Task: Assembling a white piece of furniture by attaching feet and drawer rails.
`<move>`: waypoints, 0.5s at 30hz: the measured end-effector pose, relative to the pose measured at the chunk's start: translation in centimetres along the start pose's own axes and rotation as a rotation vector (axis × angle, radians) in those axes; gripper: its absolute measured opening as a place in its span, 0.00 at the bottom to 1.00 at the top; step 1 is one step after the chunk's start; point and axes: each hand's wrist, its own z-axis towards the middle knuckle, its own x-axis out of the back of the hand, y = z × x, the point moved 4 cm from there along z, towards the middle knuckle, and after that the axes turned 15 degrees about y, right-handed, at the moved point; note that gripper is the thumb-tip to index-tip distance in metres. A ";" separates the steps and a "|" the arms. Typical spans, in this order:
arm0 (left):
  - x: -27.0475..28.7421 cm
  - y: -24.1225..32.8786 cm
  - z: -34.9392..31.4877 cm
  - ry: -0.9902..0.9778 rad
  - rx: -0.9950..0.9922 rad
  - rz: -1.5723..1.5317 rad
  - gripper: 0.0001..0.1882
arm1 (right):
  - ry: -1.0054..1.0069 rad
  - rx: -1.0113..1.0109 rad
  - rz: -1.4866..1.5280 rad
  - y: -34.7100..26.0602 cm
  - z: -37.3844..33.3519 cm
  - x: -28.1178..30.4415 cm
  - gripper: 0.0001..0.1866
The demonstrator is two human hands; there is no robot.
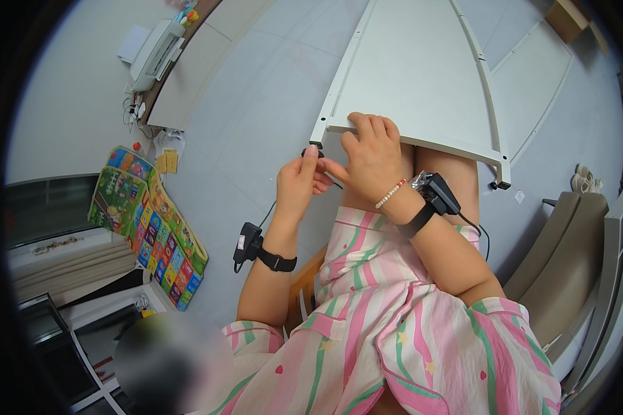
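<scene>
A white framed panel (415,69) lies across my lap and stretches away from me. It has metal side rails and a crossbar (443,144) at its near end. At the near left corner, my left hand (295,183) pinches a small black round foot (311,153) against the end of the left rail. My right hand (374,152) has its fingers curled over the crossbar, with its thumb reaching toward my left fingertips. A similar black foot (493,185) shows at the right corner. Both wrists wear strapped black devices with cables.
Another white panel (533,83) lies on the floor at the far right, near a cardboard box (567,19). A colourful folded play mat (156,228) and a printer (156,55) are at left. A brown padded seat (557,259) and shoes (585,180) are at right.
</scene>
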 end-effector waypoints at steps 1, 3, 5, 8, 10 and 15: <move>0.1 0.1 0.0 0.029 -0.030 0.010 0.25 | -0.003 -0.012 0.007 -0.1 0.1 0.0 0.23; 0.3 -0.1 0.1 0.059 -0.060 0.020 0.23 | -0.007 -0.023 0.015 -0.4 0.3 0.2 0.22; 0.8 -0.1 0.2 0.179 -0.216 0.112 0.21 | -0.015 -0.038 0.066 -0.5 0.5 0.5 0.19; 0.9 1.2 -0.6 0.337 -0.465 0.345 0.18 | -0.007 -0.018 0.070 -0.3 0.4 0.5 0.19; 0.9 2.1 -1.1 0.346 -0.512 0.420 0.18 | -0.009 -0.021 0.069 -0.2 0.3 0.5 0.19; 1.2 1.8 -1.2 0.415 -0.740 0.630 0.23 | -0.018 -0.038 0.082 -0.4 0.4 0.6 0.17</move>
